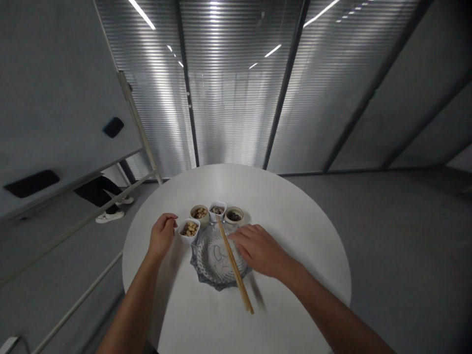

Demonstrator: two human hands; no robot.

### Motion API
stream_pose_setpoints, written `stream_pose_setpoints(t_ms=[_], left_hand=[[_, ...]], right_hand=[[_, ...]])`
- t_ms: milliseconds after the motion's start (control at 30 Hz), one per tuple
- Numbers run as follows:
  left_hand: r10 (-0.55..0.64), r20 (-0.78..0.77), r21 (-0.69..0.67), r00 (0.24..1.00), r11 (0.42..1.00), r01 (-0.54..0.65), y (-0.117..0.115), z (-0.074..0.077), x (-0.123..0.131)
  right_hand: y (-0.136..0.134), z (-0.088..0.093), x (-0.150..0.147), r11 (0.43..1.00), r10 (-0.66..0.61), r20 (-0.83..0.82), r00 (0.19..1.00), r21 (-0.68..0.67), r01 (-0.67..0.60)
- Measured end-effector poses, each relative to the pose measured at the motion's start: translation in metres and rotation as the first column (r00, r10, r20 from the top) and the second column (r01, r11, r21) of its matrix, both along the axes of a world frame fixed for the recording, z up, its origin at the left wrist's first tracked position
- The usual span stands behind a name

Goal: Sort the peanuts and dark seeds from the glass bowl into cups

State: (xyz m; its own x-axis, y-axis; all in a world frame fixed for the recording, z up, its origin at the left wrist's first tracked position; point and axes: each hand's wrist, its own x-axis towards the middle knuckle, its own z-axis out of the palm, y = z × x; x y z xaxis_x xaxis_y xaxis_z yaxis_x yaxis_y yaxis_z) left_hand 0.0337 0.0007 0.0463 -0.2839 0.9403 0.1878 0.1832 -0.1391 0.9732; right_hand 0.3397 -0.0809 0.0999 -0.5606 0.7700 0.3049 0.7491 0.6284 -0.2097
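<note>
Two chopsticks cross a glass dish (right hand over it).

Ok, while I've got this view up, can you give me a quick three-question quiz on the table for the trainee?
1. True or false: the wooden chopsticks lie across the glass plate, with their near ends out on the round white table.
2. Which hand is nearest the square dish of nuts, the left hand or the right hand?
3. How many small dishes stand around the plate's far side: A two, B three, or C four?

Key: 1 true; 2 left hand; 3 C.
</note>
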Motion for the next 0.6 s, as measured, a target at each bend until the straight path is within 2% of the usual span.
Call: stream_pose_setpoints(t_ms=[67,167,267,300,367,433,500,600], left_hand=[[-0.050,-0.180,0.002,0.982,0.999,0.051,-0.001,0.016,0.003],[-0.175,-0.439,-0.030,0.881,0.983,0.180,-0.004,0.043,0.017],[-0.189,-0.576,-0.088,0.795,0.982,0.170,-0.005,0.064,0.037],[-0.197,-0.648,-0.102,0.736,0.980,0.172,-0.005,0.068,0.044],[-0.257,-0.778,-0.178,0.573,0.965,0.191,-0.003,0.071,0.056],[-0.305,-0.836,-0.253,0.457,0.952,0.174,-0.001,0.071,0.065],[-0.339,-0.864,-0.308,0.374,0.941,0.140,0.000,0.070,0.072],[-0.372,-0.881,-0.362,0.292,0.928,0.090,0.001,0.069,0.078]], right_hand=[[0.011,0.006,0.000,0.997,-0.075,0.027,0.997,-0.008,0.076],[0.030,0.015,-0.008,0.987,-0.158,0.078,0.984,-0.004,0.158],[0.047,0.021,-0.020,0.969,-0.247,0.166,0.955,0.013,0.248],[0.052,0.021,-0.024,0.966,-0.257,0.192,0.947,0.017,0.258],[0.059,0.021,-0.028,0.963,-0.264,0.228,0.937,0.004,0.270],[0.064,0.019,-0.031,0.965,-0.247,0.258,0.934,-0.019,0.260],[0.068,0.017,-0.033,0.968,-0.225,0.275,0.935,-0.046,0.246],[0.073,0.015,-0.035,0.969,-0.205,0.270,0.941,-0.078,0.233]])
